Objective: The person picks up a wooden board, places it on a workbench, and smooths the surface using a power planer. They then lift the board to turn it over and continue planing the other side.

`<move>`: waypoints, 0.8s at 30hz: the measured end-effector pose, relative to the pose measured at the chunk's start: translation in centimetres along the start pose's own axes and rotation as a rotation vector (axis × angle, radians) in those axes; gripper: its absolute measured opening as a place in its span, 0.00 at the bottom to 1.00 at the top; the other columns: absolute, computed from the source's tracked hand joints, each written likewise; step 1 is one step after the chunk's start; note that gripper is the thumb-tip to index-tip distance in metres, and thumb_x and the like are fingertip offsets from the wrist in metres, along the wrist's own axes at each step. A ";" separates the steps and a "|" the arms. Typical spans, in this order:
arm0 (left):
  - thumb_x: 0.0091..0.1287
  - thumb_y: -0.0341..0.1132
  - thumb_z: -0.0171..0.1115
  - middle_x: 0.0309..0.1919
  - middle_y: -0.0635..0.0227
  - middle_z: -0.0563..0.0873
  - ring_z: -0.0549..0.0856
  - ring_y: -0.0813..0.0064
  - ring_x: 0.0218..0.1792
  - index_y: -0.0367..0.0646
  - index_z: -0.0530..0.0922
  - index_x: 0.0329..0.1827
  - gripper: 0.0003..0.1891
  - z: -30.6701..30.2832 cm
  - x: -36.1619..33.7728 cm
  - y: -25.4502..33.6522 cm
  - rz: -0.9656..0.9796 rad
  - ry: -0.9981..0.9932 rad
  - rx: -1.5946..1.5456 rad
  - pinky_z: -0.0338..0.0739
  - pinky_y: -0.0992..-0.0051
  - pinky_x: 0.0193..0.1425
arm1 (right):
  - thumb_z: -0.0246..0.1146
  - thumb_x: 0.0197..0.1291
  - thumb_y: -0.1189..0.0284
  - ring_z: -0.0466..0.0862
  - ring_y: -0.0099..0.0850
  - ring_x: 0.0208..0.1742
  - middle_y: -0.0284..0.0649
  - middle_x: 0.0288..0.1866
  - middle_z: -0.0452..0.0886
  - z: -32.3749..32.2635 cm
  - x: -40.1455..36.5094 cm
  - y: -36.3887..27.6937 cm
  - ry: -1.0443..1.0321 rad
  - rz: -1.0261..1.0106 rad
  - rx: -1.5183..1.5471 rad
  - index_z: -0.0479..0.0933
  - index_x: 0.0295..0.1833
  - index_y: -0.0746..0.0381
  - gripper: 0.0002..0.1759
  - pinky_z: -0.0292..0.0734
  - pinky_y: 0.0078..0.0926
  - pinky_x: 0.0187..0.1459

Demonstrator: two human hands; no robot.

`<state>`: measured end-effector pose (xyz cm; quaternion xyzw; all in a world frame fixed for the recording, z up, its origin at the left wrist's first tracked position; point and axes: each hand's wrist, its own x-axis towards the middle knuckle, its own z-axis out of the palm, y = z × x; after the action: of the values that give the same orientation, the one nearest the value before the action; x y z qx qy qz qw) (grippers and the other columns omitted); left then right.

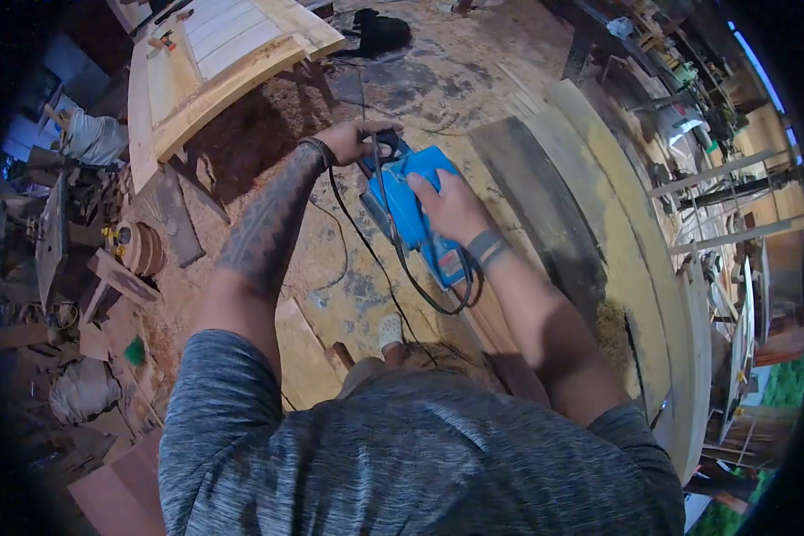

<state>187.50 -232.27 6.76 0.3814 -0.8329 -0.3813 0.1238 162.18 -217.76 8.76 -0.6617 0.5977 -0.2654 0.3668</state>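
Both my hands are on a blue corded belt sander (407, 207) that sits slantwise over a long reddish wooden board (500, 338). My left hand (353, 141) grips it at the far end, by the dark handle; part of those fingers is hidden. Across its upper side lies my right hand (454, 204), closed round the body with the thumb on top. The black cord (406, 262) loops over the near end of the tool and trails down toward my feet.
A pale panelled wooden door (196, 67) rests on supports at upper left. Long planks (630, 179) lie along the right. A black dog (380, 32) lies on the dusty floor. Scrap wood (121, 272) is piled at left; a pale board (304, 353) is near my foot.
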 end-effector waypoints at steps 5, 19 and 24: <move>0.76 0.46 0.72 0.76 0.62 0.83 0.80 0.59 0.77 0.59 0.75 0.83 0.32 -1.7 1.3 -3.1 0.070 0.023 0.019 0.73 0.59 0.81 | 0.61 0.75 0.39 0.88 0.61 0.52 0.65 0.48 0.87 1.5 3.0 0.2 0.012 -0.006 0.047 0.81 0.49 0.72 0.39 0.81 0.54 0.53; 0.79 0.28 0.61 0.71 0.49 0.84 0.84 0.50 0.72 0.55 0.63 0.89 0.36 3.2 -4.5 9.0 0.145 0.158 0.108 0.80 0.56 0.72 | 0.73 0.72 0.53 0.85 0.25 0.42 0.39 0.46 0.88 -4.6 -11.3 3.0 0.181 -0.097 0.268 0.80 0.66 0.69 0.32 0.82 0.32 0.43; 0.69 0.28 0.64 0.52 0.54 0.92 0.92 0.51 0.51 0.46 0.74 0.79 0.31 17.5 -14.7 13.3 0.189 0.023 -0.036 0.86 0.58 0.54 | 0.76 0.64 0.59 0.86 0.26 0.44 0.36 0.48 0.88 -13.5 -34.7 4.2 0.384 0.629 0.284 0.78 0.71 0.66 0.35 0.83 0.31 0.48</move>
<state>181.59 -206.48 5.84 0.3031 -0.8569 -0.3782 0.1756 144.00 -185.92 16.42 -0.3272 0.7863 -0.3392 0.3996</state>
